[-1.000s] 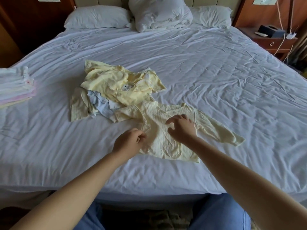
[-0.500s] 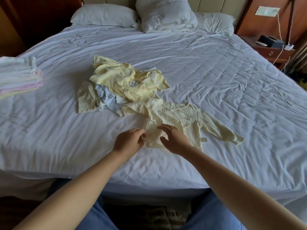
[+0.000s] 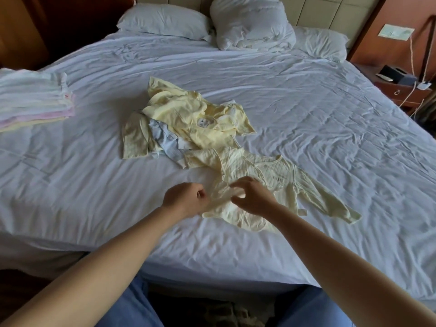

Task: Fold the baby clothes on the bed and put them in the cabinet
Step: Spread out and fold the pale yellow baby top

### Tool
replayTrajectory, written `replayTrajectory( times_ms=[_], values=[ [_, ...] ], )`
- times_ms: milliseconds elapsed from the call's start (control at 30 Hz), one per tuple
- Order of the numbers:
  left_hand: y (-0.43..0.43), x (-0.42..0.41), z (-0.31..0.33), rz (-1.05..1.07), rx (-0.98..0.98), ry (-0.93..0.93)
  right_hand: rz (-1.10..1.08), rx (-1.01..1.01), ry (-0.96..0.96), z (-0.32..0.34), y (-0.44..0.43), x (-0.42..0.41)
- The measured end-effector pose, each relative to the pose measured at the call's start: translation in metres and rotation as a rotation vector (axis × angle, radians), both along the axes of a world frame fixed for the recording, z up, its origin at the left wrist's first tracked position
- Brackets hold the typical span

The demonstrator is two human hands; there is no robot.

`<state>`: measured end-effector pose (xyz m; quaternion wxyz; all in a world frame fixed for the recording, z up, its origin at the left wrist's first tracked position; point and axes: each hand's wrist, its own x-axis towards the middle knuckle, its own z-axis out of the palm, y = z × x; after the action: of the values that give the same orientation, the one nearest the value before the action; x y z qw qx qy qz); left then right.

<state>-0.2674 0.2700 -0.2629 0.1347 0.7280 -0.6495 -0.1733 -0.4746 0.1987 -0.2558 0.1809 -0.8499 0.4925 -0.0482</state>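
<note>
Baby top [image 3: 271, 166] on bed [image 3: 306, 102], L hand [image 3: 186, 199] & R hand [image 3: 253, 197] both pinching hem.

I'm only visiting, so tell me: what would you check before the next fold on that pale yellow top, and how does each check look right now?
1. Grip: the left hand and right hand both pinch the pale yellow top at its near edge: ok.
2. Top lying flat: the fabric is bunched and lifted between the hands: not ok.
3. Near sleeve stretched out on the bed: ok.
4. Far sleeve free of the unfolded pile: they touch: not ok.
5. Folded stack tidy at the bed's left side: ok.
</note>
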Motion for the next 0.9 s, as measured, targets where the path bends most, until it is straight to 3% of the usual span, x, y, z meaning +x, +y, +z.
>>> replayTrajectory(
  times_ms=[300,567,667,900],
  values=[
    [-0.073,0.037,0.01,0.058,-0.183,0.047,-0.004,-0.083,-0.076,0.035,-0.076,0.064],
    [-0.116,0.046,-0.02,-0.042,-0.214,0.093,-0.128,0.052,-0.064,0.007,-0.134,0.097],
    [-0.112,0.046,-0.029,-0.046,-0.274,0.016,-0.129,0.108,-0.034,-0.004,-0.14,0.093],
    [-0.11,0.033,-0.015,0.134,-0.196,-0.003,-0.139,0.12,-0.083,0.005,-0.128,0.089]
  ],
)
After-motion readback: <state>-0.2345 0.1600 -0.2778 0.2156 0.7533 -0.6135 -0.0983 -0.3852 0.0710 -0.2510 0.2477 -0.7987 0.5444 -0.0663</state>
